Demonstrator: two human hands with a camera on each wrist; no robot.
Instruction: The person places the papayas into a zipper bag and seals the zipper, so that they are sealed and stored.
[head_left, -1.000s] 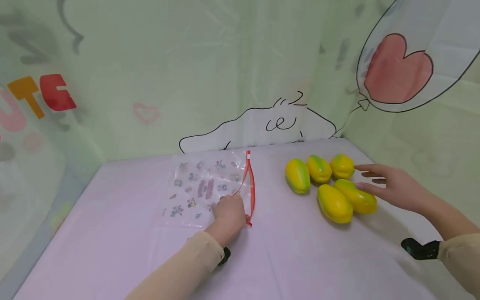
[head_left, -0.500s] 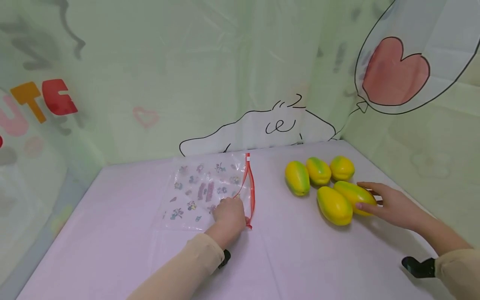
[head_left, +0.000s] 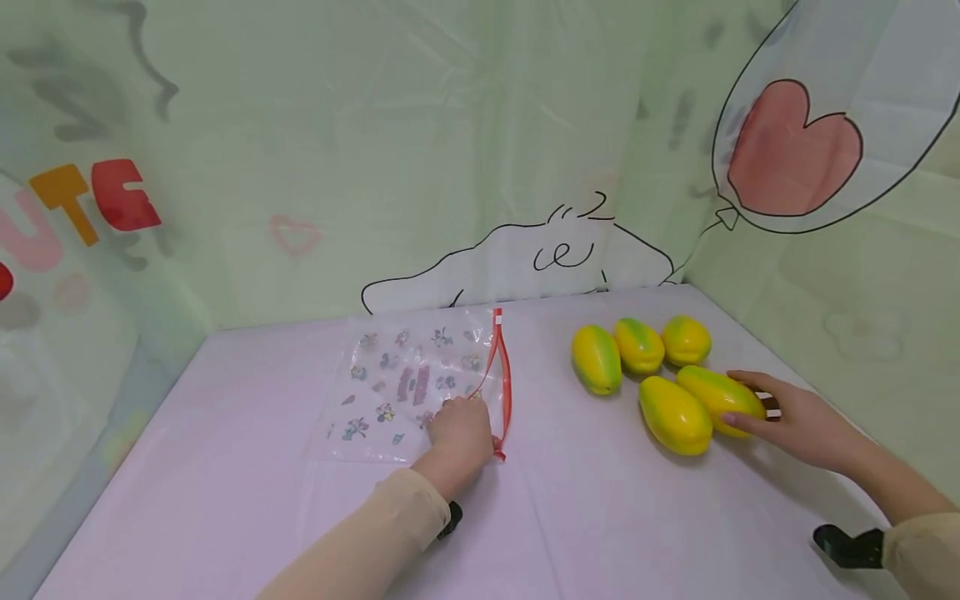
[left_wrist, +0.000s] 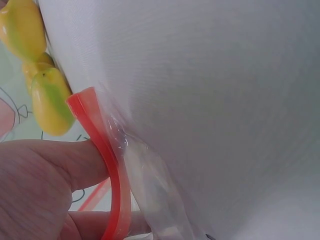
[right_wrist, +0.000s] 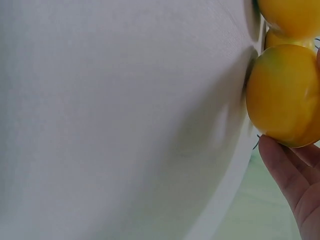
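A clear zip bag (head_left: pixel 390 383) with small printed figures lies flat, its red zip edge (head_left: pixel 506 375) parted on the right side. My left hand (head_left: pixel 461 433) pinches the bag by this edge; in the left wrist view, thumb (left_wrist: pixel 82 162) and finger are at the red strip (left_wrist: pixel 117 185). My right hand (head_left: pixel 802 421) holds a yellow-green papaya (head_left: pixel 716 396) from its right end, thumb on the near side and fingers on the far side. In the right wrist view, the papaya (right_wrist: pixel 282 95) sits between the fingers. Another papaya (head_left: pixel 675 417) lies right beside it.
Several more papayas stand in a row behind, including one on the left (head_left: pixel 596 360), one in the middle (head_left: pixel 639 346) and one on the right (head_left: pixel 686 340). A pale cloth (head_left: pixel 300 533) covers the table. Printed curtains (head_left: pixel 337 150) rise at its back and sides.
My right hand has come down from above the papayas and closed around the right front one. My left hand stays at the bag's edge.
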